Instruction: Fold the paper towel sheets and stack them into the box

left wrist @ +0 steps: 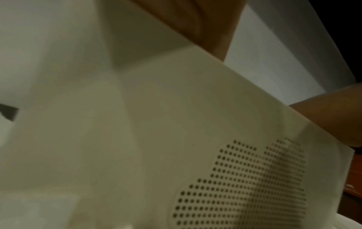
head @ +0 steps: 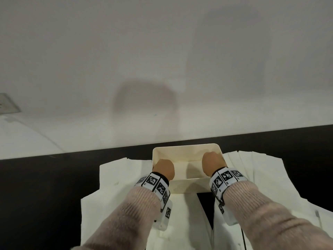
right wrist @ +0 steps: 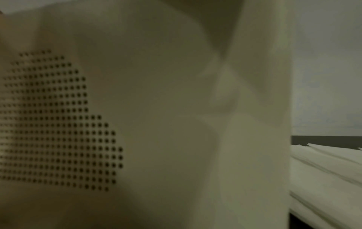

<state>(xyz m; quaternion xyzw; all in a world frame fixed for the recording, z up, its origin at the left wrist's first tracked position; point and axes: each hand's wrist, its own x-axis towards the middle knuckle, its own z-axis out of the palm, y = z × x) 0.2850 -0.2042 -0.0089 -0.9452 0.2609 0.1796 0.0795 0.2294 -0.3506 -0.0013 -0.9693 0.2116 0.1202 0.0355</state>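
Cream plastic box (head: 187,150) sits at the far edge of the black table (head: 45,186), against the white wall (head: 162,51). Both my hands reach down inside it: left hand (head: 164,168) at the left end, right hand (head: 213,164) at the right end. Fingers are hidden below the rim, so I can't tell whether they're spread, curled or pinching anything. A white folded sheet (head: 182,171) lies on the box floor between my hands. Unfolded paper towel sheets (head: 119,179) spread on the table on both sides of the box. Wrist views: blurred, just the box's perforated near wall (left wrist: 245,186) up close.
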